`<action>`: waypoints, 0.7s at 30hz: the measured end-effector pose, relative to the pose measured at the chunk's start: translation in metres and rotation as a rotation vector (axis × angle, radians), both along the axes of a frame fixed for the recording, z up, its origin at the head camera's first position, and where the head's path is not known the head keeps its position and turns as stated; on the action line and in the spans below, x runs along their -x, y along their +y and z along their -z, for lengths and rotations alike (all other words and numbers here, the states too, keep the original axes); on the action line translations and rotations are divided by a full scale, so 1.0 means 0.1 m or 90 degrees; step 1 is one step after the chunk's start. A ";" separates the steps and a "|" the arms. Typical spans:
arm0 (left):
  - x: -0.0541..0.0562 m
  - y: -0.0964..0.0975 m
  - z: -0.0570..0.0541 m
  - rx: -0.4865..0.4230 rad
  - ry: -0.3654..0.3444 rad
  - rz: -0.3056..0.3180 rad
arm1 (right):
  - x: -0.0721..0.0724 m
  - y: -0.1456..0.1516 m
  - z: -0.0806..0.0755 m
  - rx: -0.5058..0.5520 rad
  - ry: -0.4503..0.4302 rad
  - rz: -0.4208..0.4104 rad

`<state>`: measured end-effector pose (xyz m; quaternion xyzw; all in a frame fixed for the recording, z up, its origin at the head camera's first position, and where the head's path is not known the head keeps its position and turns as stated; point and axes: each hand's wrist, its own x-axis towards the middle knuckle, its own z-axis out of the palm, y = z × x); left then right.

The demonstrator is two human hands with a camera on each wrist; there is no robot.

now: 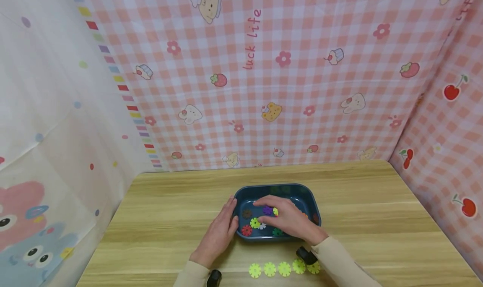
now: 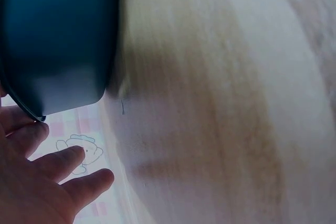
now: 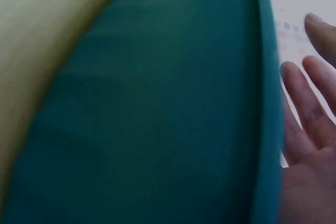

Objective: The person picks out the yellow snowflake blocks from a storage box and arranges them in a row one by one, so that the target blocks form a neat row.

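Note:
A dark blue plastic basin (image 1: 294,185) stands on the table with loose snowflake discs inside. My left hand (image 1: 216,238) rests along its left side with fairly straight fingers; in the left wrist view its fingers (image 2: 68,163) spread beside the rim. Over the middle of the basin reaches my right hand (image 1: 288,217), thumb and fingers apart, and no disc shows pinched between them. Near those fingertips lie a purple disc (image 1: 267,210), a yellow-green disc (image 1: 255,223) and a white disc (image 1: 262,226). A red disc (image 1: 246,230) and a brown disc (image 1: 246,213) lie further left.
In front of the basin, several yellow-green discs (image 1: 284,269) form a row on the wooden table (image 1: 170,220), the right end close to my right sleeve (image 1: 339,257). A pink checked cloth (image 1: 264,90) hangs behind the table's back edge.

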<state>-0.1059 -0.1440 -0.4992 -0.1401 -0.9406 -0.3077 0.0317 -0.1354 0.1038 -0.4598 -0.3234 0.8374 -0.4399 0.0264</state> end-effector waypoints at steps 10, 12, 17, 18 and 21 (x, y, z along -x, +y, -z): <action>0.00 0.00 0.00 -0.005 0.003 0.007 | 0.18 -0.12 0.11 -0.015 -0.096 -0.035; 0.00 0.00 -0.01 -0.006 0.000 0.007 | 0.21 -0.14 0.14 -0.033 -0.100 -0.031; 0.01 0.00 0.00 -0.005 0.000 0.005 | 0.29 -0.18 0.24 -0.072 -0.106 -0.035; 0.01 0.00 0.00 -0.004 0.000 0.005 | 0.30 -0.19 0.26 -0.078 -0.106 -0.039; 0.00 0.00 0.00 -0.003 -0.001 0.003 | 0.33 -0.21 0.30 -0.096 -0.103 -0.045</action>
